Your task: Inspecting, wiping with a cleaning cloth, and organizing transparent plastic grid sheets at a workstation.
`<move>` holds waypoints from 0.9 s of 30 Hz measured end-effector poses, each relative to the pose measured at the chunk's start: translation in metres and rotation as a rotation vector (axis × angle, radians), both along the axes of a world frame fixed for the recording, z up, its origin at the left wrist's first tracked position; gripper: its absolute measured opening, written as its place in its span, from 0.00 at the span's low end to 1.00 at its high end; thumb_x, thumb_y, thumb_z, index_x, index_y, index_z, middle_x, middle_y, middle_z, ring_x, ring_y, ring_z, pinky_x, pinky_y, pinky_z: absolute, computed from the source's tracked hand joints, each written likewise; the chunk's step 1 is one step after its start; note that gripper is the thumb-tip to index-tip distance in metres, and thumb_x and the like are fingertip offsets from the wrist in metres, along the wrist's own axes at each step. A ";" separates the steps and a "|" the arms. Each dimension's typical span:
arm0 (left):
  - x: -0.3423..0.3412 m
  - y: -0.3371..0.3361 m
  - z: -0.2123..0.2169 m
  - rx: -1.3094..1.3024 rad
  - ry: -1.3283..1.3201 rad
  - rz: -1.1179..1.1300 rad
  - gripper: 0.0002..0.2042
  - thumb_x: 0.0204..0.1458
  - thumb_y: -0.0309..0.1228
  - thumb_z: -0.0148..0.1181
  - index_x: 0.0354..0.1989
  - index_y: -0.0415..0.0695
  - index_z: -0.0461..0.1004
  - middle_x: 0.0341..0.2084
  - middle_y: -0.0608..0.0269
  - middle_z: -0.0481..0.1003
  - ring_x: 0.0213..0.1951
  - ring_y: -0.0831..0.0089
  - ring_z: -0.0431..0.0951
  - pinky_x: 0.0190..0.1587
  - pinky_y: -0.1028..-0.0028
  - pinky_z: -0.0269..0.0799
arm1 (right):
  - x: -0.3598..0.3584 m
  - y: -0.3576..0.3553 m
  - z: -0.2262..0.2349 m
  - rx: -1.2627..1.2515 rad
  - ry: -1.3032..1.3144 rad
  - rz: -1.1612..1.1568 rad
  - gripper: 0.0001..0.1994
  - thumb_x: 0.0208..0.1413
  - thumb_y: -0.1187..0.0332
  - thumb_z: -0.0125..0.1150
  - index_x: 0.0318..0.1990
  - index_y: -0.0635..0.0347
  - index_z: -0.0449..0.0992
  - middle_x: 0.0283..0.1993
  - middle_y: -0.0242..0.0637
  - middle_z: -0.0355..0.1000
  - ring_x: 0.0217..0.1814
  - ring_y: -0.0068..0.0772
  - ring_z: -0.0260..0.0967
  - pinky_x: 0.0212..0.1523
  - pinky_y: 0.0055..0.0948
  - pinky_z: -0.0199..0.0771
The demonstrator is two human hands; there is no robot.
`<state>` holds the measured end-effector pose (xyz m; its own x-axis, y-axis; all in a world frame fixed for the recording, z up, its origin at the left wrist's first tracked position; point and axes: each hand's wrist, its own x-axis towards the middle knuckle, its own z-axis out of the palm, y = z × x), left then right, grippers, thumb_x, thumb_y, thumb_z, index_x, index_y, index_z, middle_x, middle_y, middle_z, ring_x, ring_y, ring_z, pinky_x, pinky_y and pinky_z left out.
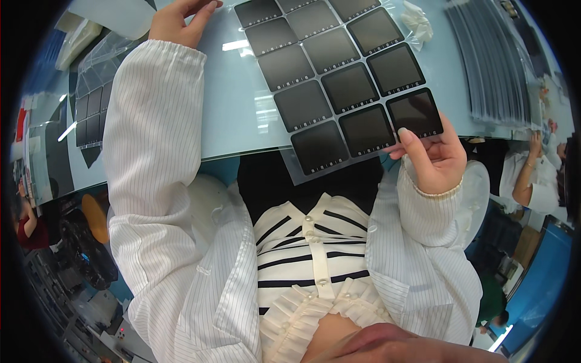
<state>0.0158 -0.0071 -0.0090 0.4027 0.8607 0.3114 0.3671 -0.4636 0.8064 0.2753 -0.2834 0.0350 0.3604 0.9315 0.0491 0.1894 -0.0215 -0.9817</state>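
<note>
A clear plastic sheet (339, 78) carrying several dark square panels in rows lies on the pale blue table (236, 115), its near corner hanging over the table's front edge. My right hand (433, 157) pinches that near right corner, thumb on top of the last dark square. My left hand (178, 21) rests at the far left on the table, fingers spread and holding nothing, beside a pale sheet (115, 15) at the top edge.
A stack of similar clear sheets (493, 60) lies at the far right. More dark-panel sheets (91, 115) sit at the left. A crumpled white wrapper (417, 21) lies beyond the sheet. Another person (535, 175) sits at the right.
</note>
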 end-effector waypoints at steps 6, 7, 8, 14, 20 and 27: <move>-0.011 0.001 0.002 0.054 0.190 0.015 0.13 0.58 0.31 0.52 0.51 0.47 0.73 0.38 0.63 0.79 0.46 0.75 0.75 0.54 0.76 0.66 | 0.002 -0.001 0.009 0.056 0.001 -0.039 0.20 0.52 0.82 0.56 0.55 0.70 0.66 0.33 0.44 0.76 0.24 0.31 0.76 0.30 0.31 0.80; -0.011 0.001 0.003 0.054 0.198 0.019 0.13 0.58 0.31 0.52 0.50 0.46 0.74 0.38 0.63 0.79 0.45 0.75 0.76 0.53 0.76 0.66 | 0.002 -0.002 0.010 0.063 -0.006 -0.042 0.20 0.52 0.82 0.56 0.55 0.70 0.66 0.33 0.44 0.76 0.24 0.31 0.76 0.30 0.31 0.80; -0.011 0.001 0.003 0.055 0.207 0.023 0.13 0.58 0.30 0.51 0.50 0.46 0.74 0.38 0.64 0.79 0.45 0.75 0.76 0.52 0.76 0.67 | 0.001 -0.002 0.011 0.070 0.007 -0.053 0.20 0.52 0.82 0.56 0.55 0.70 0.66 0.33 0.43 0.75 0.24 0.30 0.75 0.28 0.29 0.80; -0.005 0.001 0.005 0.059 0.148 0.001 0.12 0.56 0.28 0.53 0.48 0.43 0.74 0.35 0.61 0.79 0.40 0.75 0.77 0.47 0.76 0.69 | 0.029 0.002 0.018 0.146 -0.010 -0.225 0.16 0.54 0.80 0.56 0.51 0.71 0.68 0.32 0.39 0.74 0.24 0.23 0.70 0.23 0.21 0.75; -0.006 -0.004 0.006 0.056 0.164 -0.036 0.11 0.56 0.25 0.51 0.47 0.41 0.74 0.36 0.59 0.78 0.42 0.73 0.78 0.48 0.76 0.69 | 0.100 -0.011 0.050 0.370 -0.241 -0.469 0.12 0.54 0.78 0.58 0.46 0.66 0.71 0.30 0.32 0.73 0.22 0.18 0.66 0.21 0.18 0.71; 0.001 -0.005 0.006 0.028 0.170 -0.022 0.11 0.56 0.25 0.52 0.46 0.41 0.75 0.37 0.60 0.78 0.42 0.72 0.78 0.48 0.76 0.70 | 0.235 -0.038 0.107 0.580 -0.376 -0.801 0.08 0.51 0.77 0.63 0.39 0.63 0.72 0.30 0.34 0.72 0.25 0.20 0.68 0.26 0.20 0.74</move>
<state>0.0173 -0.0120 -0.0029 0.4705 0.8429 0.2611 0.4863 -0.4945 0.7204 0.5107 -0.3218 0.1419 0.7285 0.2265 0.6465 0.6213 0.1791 -0.7629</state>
